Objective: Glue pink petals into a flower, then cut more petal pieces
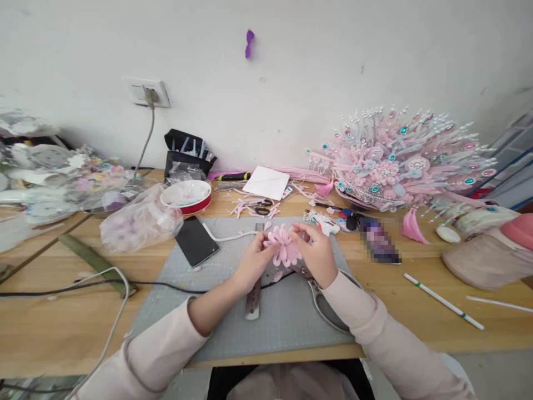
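A pink fuzzy flower (285, 247) with looped petals is held up between both hands, above the grey cutting mat (200, 328). My left hand (257, 260) pinches it from the left side. From the right, my right hand (315, 251) has thumb and forefinger closed at its petals. Under my forearms lie a metal ruler (252, 304) and large scissors (327, 311), partly hidden by my right sleeve. Loose pink petal pieces (278, 275) are scattered on the mat close to the flower.
A pink beaded headdress (387, 161) stands at the back right. Phones (197, 241), a red-rimmed bowl (185, 206), small black scissors (262, 208) and a white card (266, 183) lie around the mat. A black cable (166, 285) crosses it. A beige jar (485, 258) stands right.
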`<state>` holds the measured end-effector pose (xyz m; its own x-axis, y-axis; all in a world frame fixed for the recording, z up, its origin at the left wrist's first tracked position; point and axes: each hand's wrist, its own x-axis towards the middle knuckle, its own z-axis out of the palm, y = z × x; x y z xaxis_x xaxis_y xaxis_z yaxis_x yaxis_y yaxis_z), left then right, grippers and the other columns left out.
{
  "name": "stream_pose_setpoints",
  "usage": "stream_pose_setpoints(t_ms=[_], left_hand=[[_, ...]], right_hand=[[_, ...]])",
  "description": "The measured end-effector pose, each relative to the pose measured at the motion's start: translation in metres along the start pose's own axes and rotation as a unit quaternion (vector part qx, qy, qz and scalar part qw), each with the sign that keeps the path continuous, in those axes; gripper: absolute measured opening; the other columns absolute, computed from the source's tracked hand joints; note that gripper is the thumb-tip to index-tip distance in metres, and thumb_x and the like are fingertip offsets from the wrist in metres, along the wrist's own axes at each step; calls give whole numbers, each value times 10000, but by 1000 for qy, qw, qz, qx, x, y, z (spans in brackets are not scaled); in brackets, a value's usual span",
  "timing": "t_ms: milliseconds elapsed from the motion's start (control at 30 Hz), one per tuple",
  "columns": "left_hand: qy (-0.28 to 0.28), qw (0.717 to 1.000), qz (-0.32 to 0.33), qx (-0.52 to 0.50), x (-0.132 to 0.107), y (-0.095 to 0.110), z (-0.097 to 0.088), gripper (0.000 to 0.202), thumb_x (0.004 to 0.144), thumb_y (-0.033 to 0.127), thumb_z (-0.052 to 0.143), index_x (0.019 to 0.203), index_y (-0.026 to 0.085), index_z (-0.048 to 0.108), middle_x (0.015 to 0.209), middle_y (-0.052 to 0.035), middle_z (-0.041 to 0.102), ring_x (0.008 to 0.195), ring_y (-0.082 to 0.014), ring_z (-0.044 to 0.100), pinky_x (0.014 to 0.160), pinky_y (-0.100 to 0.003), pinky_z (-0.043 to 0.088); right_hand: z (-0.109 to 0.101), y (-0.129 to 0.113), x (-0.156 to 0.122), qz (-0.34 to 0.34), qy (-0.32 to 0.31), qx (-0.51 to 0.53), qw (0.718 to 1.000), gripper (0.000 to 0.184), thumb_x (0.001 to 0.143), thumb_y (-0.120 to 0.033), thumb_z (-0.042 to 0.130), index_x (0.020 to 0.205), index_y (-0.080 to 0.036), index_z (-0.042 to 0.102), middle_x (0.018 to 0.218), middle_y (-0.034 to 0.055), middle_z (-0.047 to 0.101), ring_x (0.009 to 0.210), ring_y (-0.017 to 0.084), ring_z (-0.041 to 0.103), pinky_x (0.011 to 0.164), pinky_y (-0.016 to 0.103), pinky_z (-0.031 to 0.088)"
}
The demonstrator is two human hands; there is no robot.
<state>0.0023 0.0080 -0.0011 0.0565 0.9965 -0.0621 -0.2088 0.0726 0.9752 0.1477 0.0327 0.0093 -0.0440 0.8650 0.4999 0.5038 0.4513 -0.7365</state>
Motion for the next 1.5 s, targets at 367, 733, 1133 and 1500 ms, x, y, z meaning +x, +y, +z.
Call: stream_pose_setpoints(t_ms=[367,733,1133,1500], left_hand=[[78,996,21,-41,20,10,-21,191,679,270,601,815,162,521,740,13,571,656,-104,514,632,-226,372],[63,983,28,-171,21,11,-19,302,620,207,677,876,173,519,800,29,601,696,-78,550,658,-206,402],[114,980,45,-154,22,11,-18,239,644,262,659,812,172,513,771,23,585,717,-93,549,709,-241,410],[138,971,51,-188,20,11,-16,285,611,202,678,820,182,484,778,37,577,731,-83,553,728,-235,403]], right_hand=[[-40,17,22,11,-47,-278,960,366,828,-419,458,563,-191,568,590,56,599,595,171,541,587,279,386],[-51,71,35,199,-203,-333,899,483,779,-522,457,407,-220,524,436,55,554,473,187,561,480,292,375],[-46,70,34,152,-153,-382,899,484,766,-539,454,407,-216,483,445,41,546,432,153,516,413,244,310],[-13,18,3,-200,-320,-200,904,133,801,-246,574,884,-207,670,888,47,639,819,157,591,707,260,433]])
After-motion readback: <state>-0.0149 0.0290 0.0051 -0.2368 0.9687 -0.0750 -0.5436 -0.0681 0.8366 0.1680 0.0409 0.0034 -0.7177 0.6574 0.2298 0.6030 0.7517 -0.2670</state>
